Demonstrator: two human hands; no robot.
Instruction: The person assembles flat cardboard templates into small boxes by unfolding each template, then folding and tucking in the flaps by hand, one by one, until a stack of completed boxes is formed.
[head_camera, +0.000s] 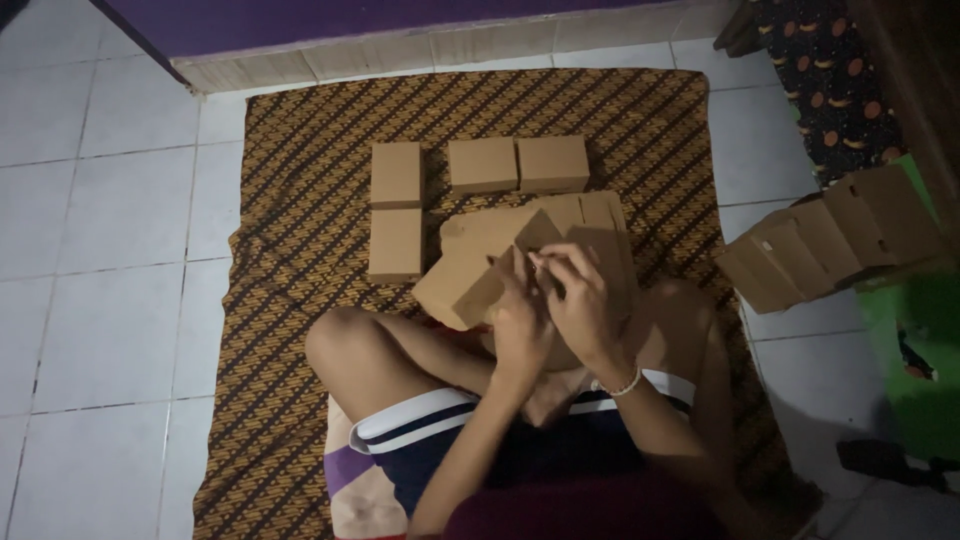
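Both hands, left hand (520, 320) and right hand (580, 300), pinch a half-folded cardboard box (470, 285), which I judge light, stiff, best held by its flap edges.

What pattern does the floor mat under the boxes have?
The mat shows brown and tan diagonal stripes, seen in the head view.

Brown cardboard box (468, 285), half-folded, tilted, held above the lap

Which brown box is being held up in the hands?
The half-folded brown cardboard box, tilted between the left hand and right hand; the four closed boxes lie flat on the patterned mat.
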